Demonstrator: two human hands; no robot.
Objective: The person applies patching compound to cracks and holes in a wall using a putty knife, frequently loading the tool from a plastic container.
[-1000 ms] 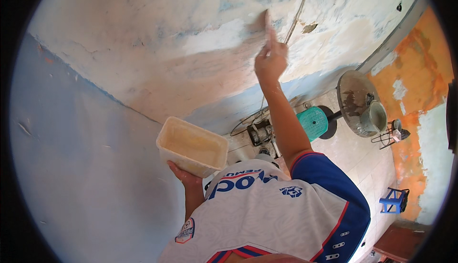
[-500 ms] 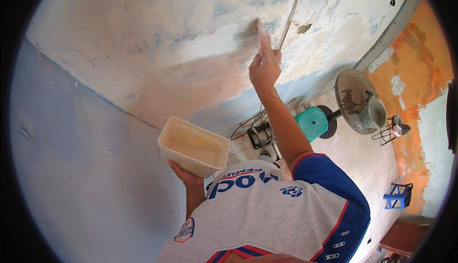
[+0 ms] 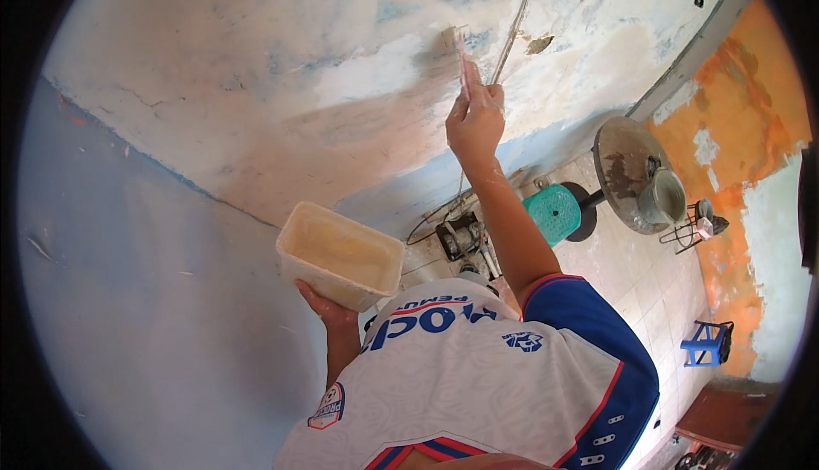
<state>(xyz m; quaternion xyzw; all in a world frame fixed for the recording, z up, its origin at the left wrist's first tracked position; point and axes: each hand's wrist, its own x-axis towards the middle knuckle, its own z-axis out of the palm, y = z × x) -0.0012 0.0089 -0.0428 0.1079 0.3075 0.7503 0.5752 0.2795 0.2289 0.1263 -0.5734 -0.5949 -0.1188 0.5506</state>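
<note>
My left hand supports a cream rectangular plastic tub from below and the side, its fingers partly hidden under it. Pale paste coats the tub's inner walls and floor. Raised to the wall, my right hand is closed around a thin putty knife, seen nearly edge-on. Its blade end meets or almost meets the patchy plastered wall, beside a whiter smear of filler. Whitish residue marks my right fingers and wrist.
A cable runs down the wall beside a small hole. Below are a green stool, a round table bearing a bucket, and a dark machine with cords. A blue stool stands farther right.
The putty knife has shifted slightly on the wall and now shows more edge-on. The tub appears a little farther left and higher; the whole view has shifted slightly too.
</note>
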